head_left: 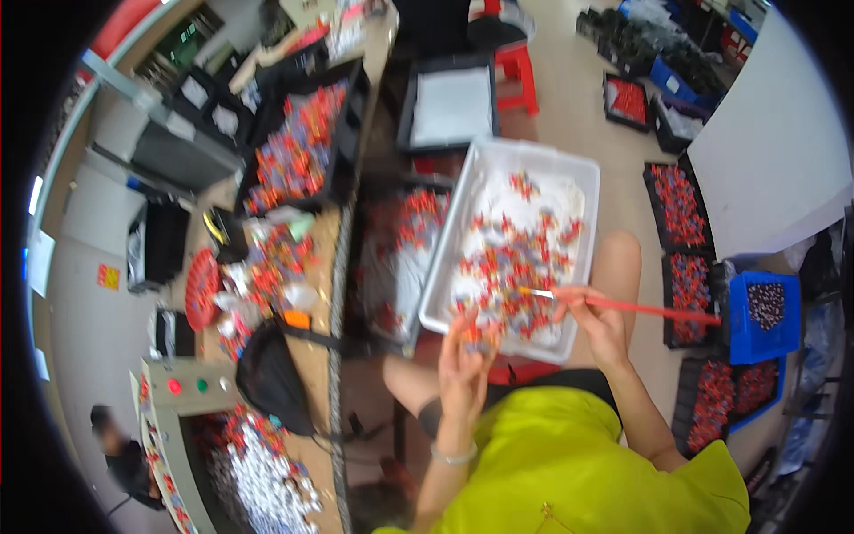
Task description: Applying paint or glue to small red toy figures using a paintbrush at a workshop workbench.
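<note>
A white plastic tray (583, 169) rests over my lap, holding many small red and grey-blue plastic pieces (516, 258). At its near edge, my left hand (463, 369) pinches one small red and blue piece (478, 336) between the fingertips, its shape blurred. My right hand (600, 325) grips a paintbrush with a long red handle (672, 312). The brush's pale bristles point left over the pieces in the tray, apart from the piece in my left hand.
To the left is a workbench (327, 267) with a black crate (356, 107) of red pieces and a beige machine (182, 385) with buttons. Black crates (680, 200) of pieces and a blue bin (787, 338) stand at the right. A red stool (516, 76) is ahead. Someone (124, 458) is far left.
</note>
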Action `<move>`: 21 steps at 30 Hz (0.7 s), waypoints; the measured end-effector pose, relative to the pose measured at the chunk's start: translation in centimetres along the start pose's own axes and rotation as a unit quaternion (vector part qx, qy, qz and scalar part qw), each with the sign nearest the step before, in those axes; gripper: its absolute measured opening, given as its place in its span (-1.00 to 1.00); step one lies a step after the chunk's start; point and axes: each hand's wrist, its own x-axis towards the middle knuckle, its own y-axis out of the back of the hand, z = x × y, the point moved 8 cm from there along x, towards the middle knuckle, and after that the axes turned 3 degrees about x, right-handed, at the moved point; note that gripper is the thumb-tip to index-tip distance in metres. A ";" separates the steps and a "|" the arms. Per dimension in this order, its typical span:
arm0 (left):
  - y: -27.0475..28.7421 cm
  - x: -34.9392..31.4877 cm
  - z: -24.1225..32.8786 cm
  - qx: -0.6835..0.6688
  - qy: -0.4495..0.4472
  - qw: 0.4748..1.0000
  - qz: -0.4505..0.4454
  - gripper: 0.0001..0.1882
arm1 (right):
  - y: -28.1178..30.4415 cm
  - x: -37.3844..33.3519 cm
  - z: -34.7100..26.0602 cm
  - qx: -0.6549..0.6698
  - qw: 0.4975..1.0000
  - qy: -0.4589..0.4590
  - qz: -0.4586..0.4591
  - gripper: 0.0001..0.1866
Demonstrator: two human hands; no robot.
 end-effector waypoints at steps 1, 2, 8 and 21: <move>-0.5 -0.3 0.3 -0.020 0.004 1.000 0.000 -0.34 | -0.8 -0.6 0.0 -0.001 1.000 0.002 -0.016 -0.68; -0.8 0.9 -0.2 -0.036 0.027 0.999 0.007 -0.39 | -0.3 0.0 1.0 0.004 1.000 -0.010 -0.016 -0.68; -1.7 0.0 0.0 -0.042 0.039 0.998 -0.003 -0.54 | -2.2 -1.8 0.7 0.013 0.999 -0.022 -0.045 -0.71; -1.6 -1.3 -1.7 0.046 0.035 0.998 -0.027 -0.46 | -4.3 -0.5 -0.5 -0.216 0.958 0.108 -0.155 -0.69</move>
